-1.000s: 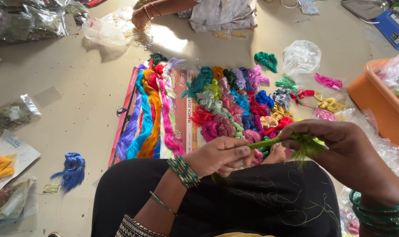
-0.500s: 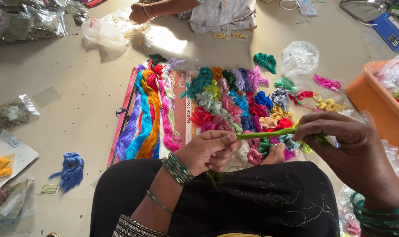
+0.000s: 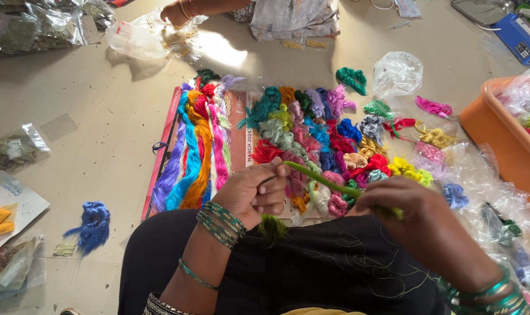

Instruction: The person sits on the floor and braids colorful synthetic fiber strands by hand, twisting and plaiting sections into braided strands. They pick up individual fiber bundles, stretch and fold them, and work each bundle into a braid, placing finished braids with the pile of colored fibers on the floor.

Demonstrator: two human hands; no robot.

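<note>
Tilted now, the green thread bundle [image 3: 329, 185] slants up-left; both hands [image 3: 254, 195] [image 3: 419, 219] seemingly pinch its ends.

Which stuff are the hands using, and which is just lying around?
In use:
left hand
right hand
green thread

Lying about:
thread bundles
long skeins
blue skein
orange tub
plastic bag

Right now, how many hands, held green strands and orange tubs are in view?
Hands: 3 (left hand, right hand, co-worker's hand)
Green strand, held by both of the person's own hands: 1
Orange tub: 1
Total: 5
</note>
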